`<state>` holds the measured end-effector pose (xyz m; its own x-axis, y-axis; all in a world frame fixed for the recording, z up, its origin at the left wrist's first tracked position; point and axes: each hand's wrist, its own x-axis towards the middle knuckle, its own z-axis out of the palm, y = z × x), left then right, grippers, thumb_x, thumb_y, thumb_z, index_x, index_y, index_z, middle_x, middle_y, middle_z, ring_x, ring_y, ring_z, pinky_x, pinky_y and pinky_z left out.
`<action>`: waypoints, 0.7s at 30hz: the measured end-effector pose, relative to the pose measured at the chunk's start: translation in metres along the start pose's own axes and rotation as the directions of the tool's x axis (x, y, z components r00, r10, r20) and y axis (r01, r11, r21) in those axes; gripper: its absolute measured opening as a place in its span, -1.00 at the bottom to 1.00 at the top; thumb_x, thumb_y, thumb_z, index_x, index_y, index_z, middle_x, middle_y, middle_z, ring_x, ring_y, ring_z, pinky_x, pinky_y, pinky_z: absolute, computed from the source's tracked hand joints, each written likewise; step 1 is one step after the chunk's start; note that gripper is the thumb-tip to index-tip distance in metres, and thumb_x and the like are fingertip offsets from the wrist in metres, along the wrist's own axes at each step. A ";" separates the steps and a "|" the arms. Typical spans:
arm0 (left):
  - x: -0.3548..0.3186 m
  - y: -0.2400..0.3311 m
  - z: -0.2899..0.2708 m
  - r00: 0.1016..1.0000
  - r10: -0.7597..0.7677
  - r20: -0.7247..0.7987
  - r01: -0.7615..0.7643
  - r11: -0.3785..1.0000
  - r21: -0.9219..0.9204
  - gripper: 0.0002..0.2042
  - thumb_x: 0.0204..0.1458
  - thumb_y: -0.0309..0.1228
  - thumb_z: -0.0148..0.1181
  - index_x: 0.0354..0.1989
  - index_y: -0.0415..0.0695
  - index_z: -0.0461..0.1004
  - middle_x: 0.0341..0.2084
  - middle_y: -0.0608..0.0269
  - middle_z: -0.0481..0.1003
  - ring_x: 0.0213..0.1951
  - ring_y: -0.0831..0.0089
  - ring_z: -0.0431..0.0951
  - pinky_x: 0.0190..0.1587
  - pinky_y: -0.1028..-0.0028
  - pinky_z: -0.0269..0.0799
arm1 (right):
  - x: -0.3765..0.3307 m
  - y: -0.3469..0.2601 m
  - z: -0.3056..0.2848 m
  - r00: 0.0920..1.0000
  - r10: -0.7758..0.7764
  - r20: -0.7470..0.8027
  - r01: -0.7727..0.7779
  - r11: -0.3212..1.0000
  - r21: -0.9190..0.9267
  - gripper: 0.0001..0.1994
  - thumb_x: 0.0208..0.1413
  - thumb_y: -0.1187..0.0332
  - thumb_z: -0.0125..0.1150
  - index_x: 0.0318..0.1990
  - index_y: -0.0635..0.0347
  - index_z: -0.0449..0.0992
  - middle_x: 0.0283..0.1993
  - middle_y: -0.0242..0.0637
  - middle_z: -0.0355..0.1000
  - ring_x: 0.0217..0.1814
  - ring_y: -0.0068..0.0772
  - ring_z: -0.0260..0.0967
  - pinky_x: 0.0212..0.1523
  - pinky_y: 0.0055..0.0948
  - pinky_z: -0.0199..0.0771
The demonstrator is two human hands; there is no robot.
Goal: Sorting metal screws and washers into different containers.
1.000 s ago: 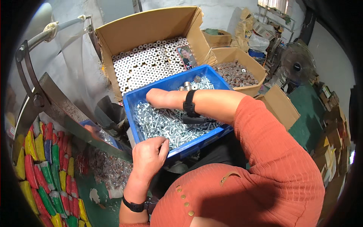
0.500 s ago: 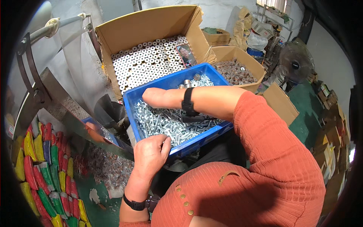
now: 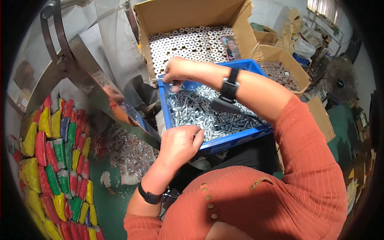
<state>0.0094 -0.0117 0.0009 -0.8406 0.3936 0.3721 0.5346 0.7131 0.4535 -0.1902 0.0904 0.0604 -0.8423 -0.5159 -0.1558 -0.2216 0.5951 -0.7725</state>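
A blue plastic bin [image 3: 236,141] holds a heap of small silver screw-like metal pieces [image 3: 200,128]. Over its far left corner is my right hand [image 3: 176,72], fingers bent down and closed on a thin silver screw-like piece [image 3: 156,79] that juts out to the left. The fingertips are slightly blurred. Beside the bin's near left rim, my left hand [image 3: 180,143] is closed with the thumb along the top. Its fingers are curled out of sight, so what they hold, if anything, is hidden.
Behind the bin, an open cardboard box [image 3: 192,18] contains rows of white ringed cylinders [image 3: 180,44] and a phone [image 3: 231,49]. Another carton [image 3: 301,82] holds brownish pieces. A curved metal chute [image 3: 116,100] stands left, near stacked colourful packets [image 3: 60,160]. A fan [image 3: 340,82] stands right.
My right hand has risen from over the heap to the bin's far left corner, showing a metal piece. The whole view has shifted; my left hand stays by the near left rim.
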 end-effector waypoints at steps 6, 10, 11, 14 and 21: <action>0.001 0.005 -0.002 1.000 0.012 0.011 -0.012 1.000 0.015 -0.76 0.09 -0.28 0.14 -0.55 -0.14 0.52 -0.57 0.02 0.51 -0.44 -0.01 0.54 -0.39 0.11 0.43 | 0.022 0.001 -0.002 0.968 -0.173 -0.182 0.227 0.910 0.347 -0.64 0.15 0.46 0.20 0.08 0.45 0.46 -0.23 -0.11 0.57 -0.26 -0.37 0.62 -0.21 -0.45 0.64; -0.005 0.000 -0.002 0.999 -0.020 -0.032 0.020 1.000 -0.023 -0.84 0.05 -0.34 0.20 -0.47 -0.14 0.58 -0.58 0.02 0.51 -0.46 0.03 0.55 -0.39 0.20 0.44 | -0.074 0.058 -0.057 0.952 -0.237 -0.192 0.301 0.833 0.464 -0.62 0.20 0.44 0.16 0.12 0.51 0.41 -0.10 -0.01 0.55 -0.13 -0.27 0.61 -0.05 -0.45 0.63; -0.006 0.000 -0.001 0.999 -0.021 -0.046 0.018 0.998 -0.058 -0.86 0.04 -0.37 0.22 -0.45 -0.16 0.60 -0.58 0.02 0.51 -0.46 0.03 0.56 -0.40 0.22 0.44 | -0.107 0.078 -0.075 0.957 -0.163 -0.241 0.265 0.828 0.494 -0.63 0.21 0.42 0.15 0.11 0.50 0.42 -0.08 0.01 0.54 -0.11 -0.27 0.61 -0.06 -0.46 0.63; 0.004 0.009 0.001 1.000 0.019 -0.017 -0.020 0.997 -0.072 -0.88 0.04 -0.43 0.24 -0.44 -0.22 0.58 -0.56 -0.03 0.51 -0.47 0.05 0.56 -0.39 0.27 0.44 | -0.213 0.162 -0.125 0.820 0.084 -0.566 0.250 0.838 0.486 -0.69 0.26 0.41 0.09 0.07 0.44 0.45 -0.24 -0.17 0.55 -0.34 -0.43 0.56 -0.27 -0.52 0.64; -0.002 -0.004 0.008 0.981 -0.191 0.010 0.191 0.971 -0.147 -0.88 0.06 -0.53 0.21 -0.36 -0.37 0.56 -0.54 -0.03 0.54 -0.51 0.27 0.53 -0.37 0.36 0.41 | -0.382 0.388 -0.100 0.438 0.610 -0.660 -0.101 0.763 0.638 -0.78 0.27 0.37 0.07 -0.08 0.31 0.54 -0.34 -0.29 0.52 -0.41 -0.47 0.51 -0.48 -0.54 0.54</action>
<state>0.0078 -0.0106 -0.0081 -0.9282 0.2558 0.2701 0.3714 0.6822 0.6298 -0.0031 0.5803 -0.1187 -0.8283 0.5442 -0.1333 0.2296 0.1126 -0.9668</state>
